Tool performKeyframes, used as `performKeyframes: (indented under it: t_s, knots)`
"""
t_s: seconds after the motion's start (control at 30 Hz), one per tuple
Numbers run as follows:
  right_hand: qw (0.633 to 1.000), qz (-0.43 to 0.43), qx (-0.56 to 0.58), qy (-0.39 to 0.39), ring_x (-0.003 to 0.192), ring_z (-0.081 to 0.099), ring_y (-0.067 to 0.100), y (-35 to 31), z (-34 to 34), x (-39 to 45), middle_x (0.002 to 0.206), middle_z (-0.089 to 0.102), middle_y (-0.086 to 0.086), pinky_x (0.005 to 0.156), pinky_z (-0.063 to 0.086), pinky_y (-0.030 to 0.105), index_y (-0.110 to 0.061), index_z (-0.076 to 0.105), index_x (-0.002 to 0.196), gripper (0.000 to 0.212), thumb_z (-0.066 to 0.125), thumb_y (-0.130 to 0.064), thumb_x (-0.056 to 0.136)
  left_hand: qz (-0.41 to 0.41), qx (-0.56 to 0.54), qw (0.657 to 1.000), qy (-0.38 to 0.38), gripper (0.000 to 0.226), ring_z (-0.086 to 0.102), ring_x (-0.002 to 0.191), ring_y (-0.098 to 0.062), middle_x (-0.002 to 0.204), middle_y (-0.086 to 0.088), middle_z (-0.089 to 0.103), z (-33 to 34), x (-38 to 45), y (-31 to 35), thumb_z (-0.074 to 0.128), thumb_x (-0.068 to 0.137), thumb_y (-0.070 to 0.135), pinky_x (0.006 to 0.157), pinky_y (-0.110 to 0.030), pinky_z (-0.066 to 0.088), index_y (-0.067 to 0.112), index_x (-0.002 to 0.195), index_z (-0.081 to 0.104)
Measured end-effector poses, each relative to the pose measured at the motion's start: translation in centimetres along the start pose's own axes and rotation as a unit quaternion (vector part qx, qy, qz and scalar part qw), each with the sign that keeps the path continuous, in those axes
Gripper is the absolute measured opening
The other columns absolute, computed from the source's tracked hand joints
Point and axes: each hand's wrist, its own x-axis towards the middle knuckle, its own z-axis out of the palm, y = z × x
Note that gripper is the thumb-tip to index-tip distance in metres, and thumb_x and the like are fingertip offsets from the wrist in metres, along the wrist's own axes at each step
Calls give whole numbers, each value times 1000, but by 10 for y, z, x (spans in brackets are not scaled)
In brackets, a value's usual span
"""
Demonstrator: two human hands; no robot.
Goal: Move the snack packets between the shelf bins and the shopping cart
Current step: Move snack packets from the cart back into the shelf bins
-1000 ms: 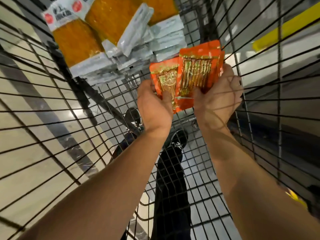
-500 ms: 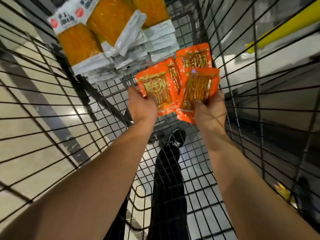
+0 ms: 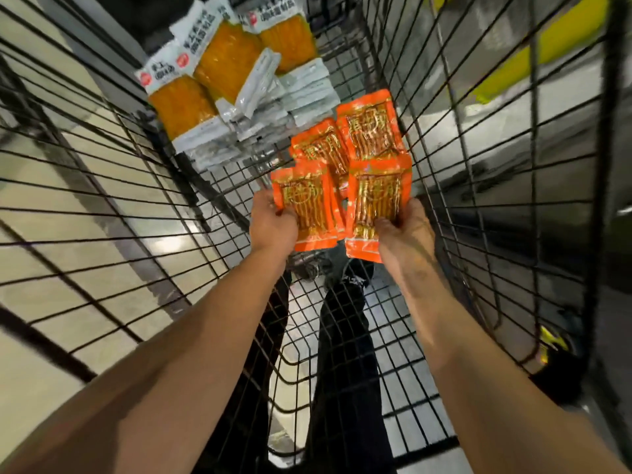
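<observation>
Both my arms reach down into the black wire shopping cart (image 3: 143,206). My left hand (image 3: 272,227) grips the lower left corner of an orange snack packet (image 3: 307,206). My right hand (image 3: 402,230) pinches another orange packet (image 3: 376,203) near its bottom edge. Two more orange packets (image 3: 371,128) lie just beyond them on the cart floor, partly overlapped. Whether the held packets touch the floor I cannot tell. At the cart's far end lies a pile of white-and-yellow snack packets (image 3: 219,70).
The cart's wire walls (image 3: 496,165) rise close on both sides of my arms. A person's dark trouser leg and shoe (image 3: 345,330) show through the mesh floor. A yellow strip (image 3: 533,53) runs outside at the upper right. Pale floor tiles lie to the left.
My hands have pushed deeper into the cart with the orange packets. The packets have spread apart from one bunch into several side by side, two of them lying beyond my hands.
</observation>
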Motion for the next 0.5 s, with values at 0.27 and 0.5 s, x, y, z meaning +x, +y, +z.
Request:
performKeyframes:
  t_s: [0.27,0.5]
  knots:
    - [1000,-12,-24,10,101,64,13,27,1,-3,106,69,-10,92,51,31,-33,57,109,31,60,-8,91,-77,-86,993,-20,32,68,96,-26,106,-6,69,15,2,-14,68,84,5,89,-50,57,26,101,52]
    - [999,-44,-16,-6,78,57,4,20,-20,-14,96,60,-9,64,39,0,-18,56,119,27,57,-6,95,-99,-149,980,-85,38,72,99,-25,112,-3,73,6,-11,-12,58,94,-2,86,-53,58,25,120,58]
